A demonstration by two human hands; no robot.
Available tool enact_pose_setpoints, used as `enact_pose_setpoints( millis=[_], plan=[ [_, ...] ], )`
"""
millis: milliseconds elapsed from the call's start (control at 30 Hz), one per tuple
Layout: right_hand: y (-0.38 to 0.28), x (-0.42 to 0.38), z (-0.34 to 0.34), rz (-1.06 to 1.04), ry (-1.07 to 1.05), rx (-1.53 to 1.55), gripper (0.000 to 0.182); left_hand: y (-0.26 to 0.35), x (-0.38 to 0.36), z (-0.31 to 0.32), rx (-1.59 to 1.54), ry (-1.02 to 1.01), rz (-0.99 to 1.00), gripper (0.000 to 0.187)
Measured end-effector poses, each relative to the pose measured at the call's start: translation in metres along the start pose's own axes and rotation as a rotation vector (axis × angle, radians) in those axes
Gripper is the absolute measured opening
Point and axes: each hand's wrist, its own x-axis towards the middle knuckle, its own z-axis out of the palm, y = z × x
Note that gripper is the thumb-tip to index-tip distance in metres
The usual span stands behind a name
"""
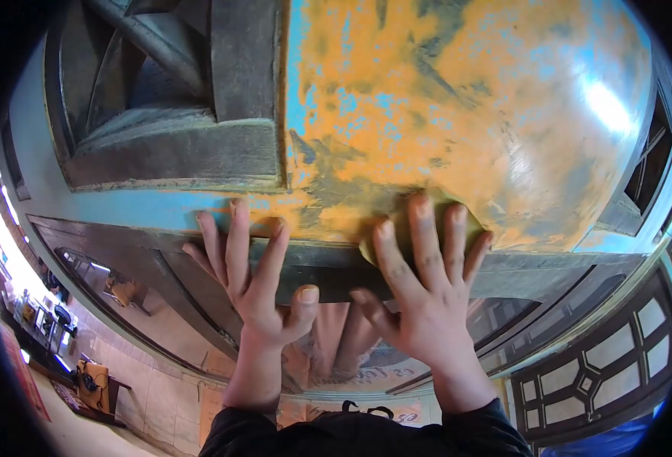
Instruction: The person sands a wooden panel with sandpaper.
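My right hand [431, 286] presses a thin, rounded olive-yellow sheet, which looks like sandpaper [469, 222], against the lower edge of a patchy orange and blue painted wall [397, 129]. Its fingers are spread over the sheet and cover most of it. To the left, my left hand [256, 286] rests with spread fingers on a dark wooden beam [324, 254], its fingertips reaching the blue and orange strip above. Nothing shows in that hand.
A dark wooden lattice opening [161, 99] is set in the wall at upper left. Below the beam are glass panes with lettering [366, 371]. A dark framed window panel [595, 373] stands at lower right. Chairs [94, 385] and tiled floor lie at lower left.
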Motion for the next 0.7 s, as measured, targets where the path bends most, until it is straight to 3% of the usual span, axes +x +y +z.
enact_pose_setpoints(
  millis=[100,233,433,533,700],
  plan=[
    [-0.013,0.009,0.004,0.017,0.024,0.032,0.068,-0.006,-0.002,-0.003,0.074,-0.029,0.016,0.055],
    [-0.009,-0.014,0.008,0.039,-0.04,-0.001,0.069,-0.018,-0.003,-0.011,0.105,-0.064,-0.011,0.05],
    [-0.03,0.012,0.011,-0.005,-0.009,-0.013,0.066,-0.027,-0.01,-0.006,0.099,-0.01,-0.004,0.049],
    [-0.021,-0.009,0.016,0.012,-0.02,-0.062,0.064,-0.03,-0.009,-0.009,0.163,-0.016,0.084,0.059],
    [-0.04,0.012,0.009,0.028,-0.042,-0.034,0.065,-0.03,-0.011,-0.01,0.142,-0.016,0.083,0.059]
  ],
)
